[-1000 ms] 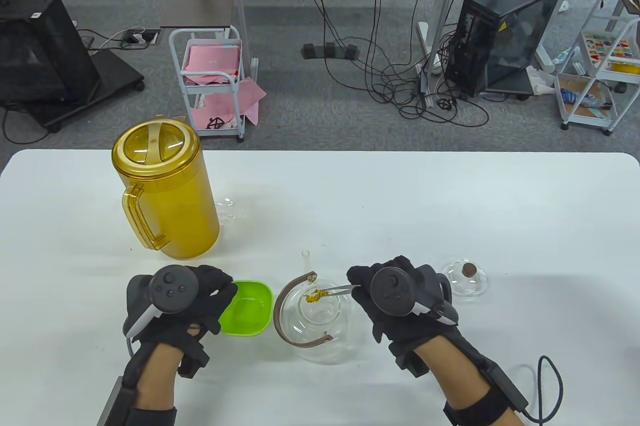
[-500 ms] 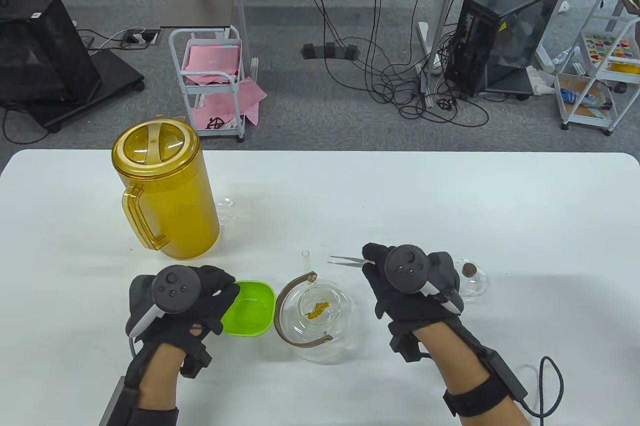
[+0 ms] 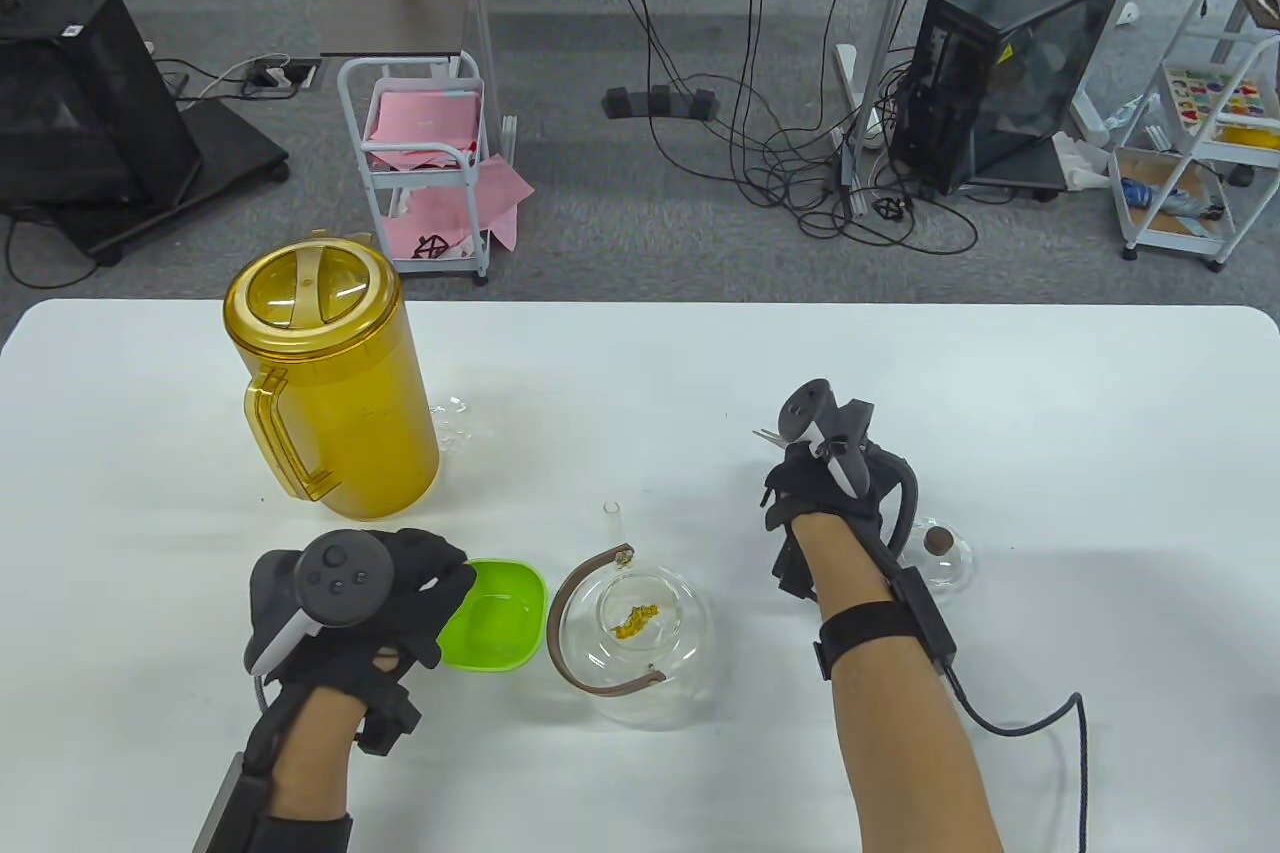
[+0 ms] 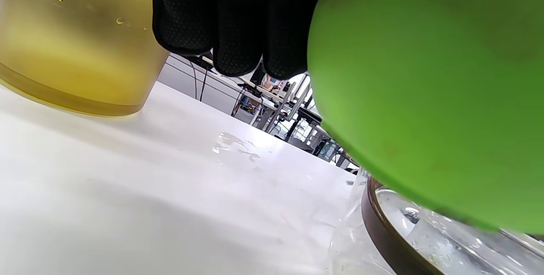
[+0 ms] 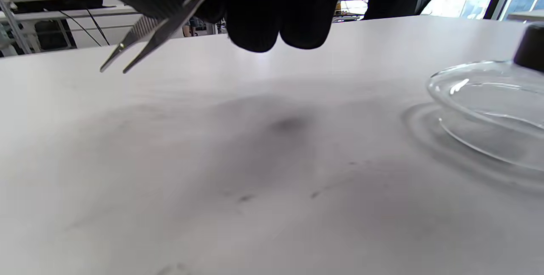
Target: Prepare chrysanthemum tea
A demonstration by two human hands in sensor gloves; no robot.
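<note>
A clear glass teapot (image 3: 640, 638) with a brown handle stands at the table's front middle, with yellow chrysanthemum (image 3: 637, 618) lying inside. My left hand (image 3: 395, 598) grips the green bowl (image 3: 495, 618) just left of the teapot; in the left wrist view the green bowl (image 4: 425, 92) fills the right side beside my fingers (image 4: 238, 20). Farther back and to the right of the teapot, my right hand (image 3: 815, 468) holds metal tweezers (image 5: 140, 41) above bare table, their tips slightly apart and empty. The glass teapot lid (image 3: 935, 558) with a dark knob lies right of that forearm.
A tall amber pitcher (image 3: 330, 383) with its lid on stands at the back left, and small water drops (image 3: 455, 418) lie beside it. The white table (image 3: 1050, 413) stretches bare to the right and back. A cable (image 3: 1040, 723) trails from my right wrist.
My right hand dropped the chrysanthemum into the teapot, then carried the empty tweezers back and to the right, away from the pot. My left hand kept holding the green bowl.
</note>
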